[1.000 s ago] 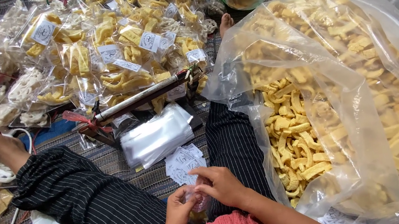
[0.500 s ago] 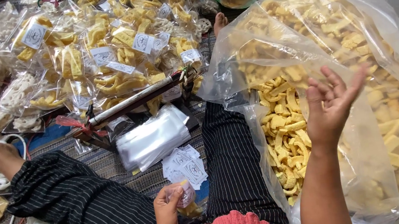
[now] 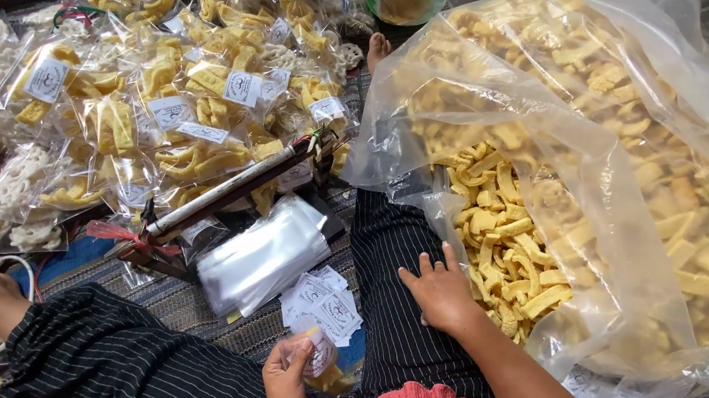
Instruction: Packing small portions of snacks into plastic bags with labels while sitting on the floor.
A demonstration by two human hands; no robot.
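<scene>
The person sits cross-legged on a woven mat (image 3: 201,297) in striped trousers.

Left hand (image 3: 288,382): the thumb and fingers are pinched around a small clear packet (image 3: 322,358) that carries a white paper label. A few yellow crackers show at the packet's lower end, just below the fingers. The packet is held low, close to the body, between the knees.

Right hand (image 3: 441,294): the fingers are spread and extended, palm down, resting on the right thigh. It holds nothing. The fingertips point away from the body, toward the mouth of the big plastic bag (image 3: 615,188).

Key relation: the loose crackers (image 3: 512,250) in the bag lie immediately beyond and to the right of the right fingertips, close to touching at the bag's open edge. The right hand is by far the nearer to them; the left hand is well apart, across the thigh.

Forward of the left fingers lie a scatter of paper labels (image 3: 322,297), then a stack of empty clear bags (image 3: 265,254), then a bar-shaped sealer (image 3: 223,195) with its long axis running left to right. Filled packets (image 3: 152,98) are heaped beyond it.
</scene>
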